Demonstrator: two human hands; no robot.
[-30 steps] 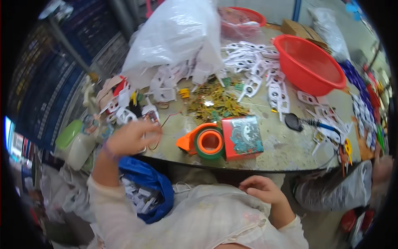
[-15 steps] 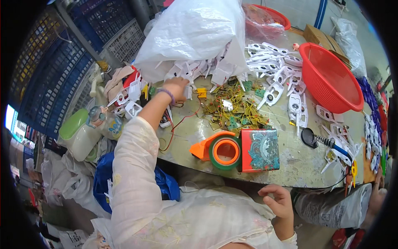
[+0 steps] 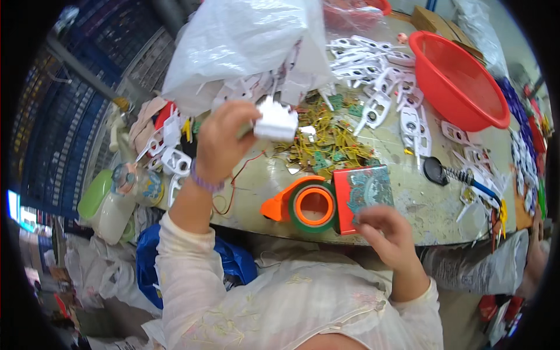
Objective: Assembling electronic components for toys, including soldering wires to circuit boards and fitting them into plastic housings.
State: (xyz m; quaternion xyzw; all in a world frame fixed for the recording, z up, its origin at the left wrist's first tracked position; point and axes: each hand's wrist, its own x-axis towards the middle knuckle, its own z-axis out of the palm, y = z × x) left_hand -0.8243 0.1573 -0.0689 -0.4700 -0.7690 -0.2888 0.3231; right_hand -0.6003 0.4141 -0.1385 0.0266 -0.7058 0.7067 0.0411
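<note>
My left hand (image 3: 226,135), with a purple band at the wrist, is closed on a white plastic part (image 3: 275,121), blocky with a thin stem on top. The hand is raised over the bench in front of a large white plastic bag (image 3: 245,41), whose mouth shows more white parts. Lower right, my right hand (image 3: 388,233) hovers by the front corner of a red box with a worn teal face (image 3: 376,189). Its thumb and fingers are apart and hold nothing. A pile of green circuit boards with yellow wires (image 3: 321,140) lies beyond the orange tape dispenser (image 3: 309,204).
Several white long-handled plastic shells (image 3: 373,108) lie at the back right, beside a red plastic basin (image 3: 458,81). A soldering iron with its coil holder (image 3: 458,175) rests on the right. A clear bottle (image 3: 140,184) and a green-and-white container (image 3: 102,204) stand at left.
My left hand has come away from the bag's mouth, toward me, with a white plastic part in it. My right hand has risen from near my lap to the red box.
</note>
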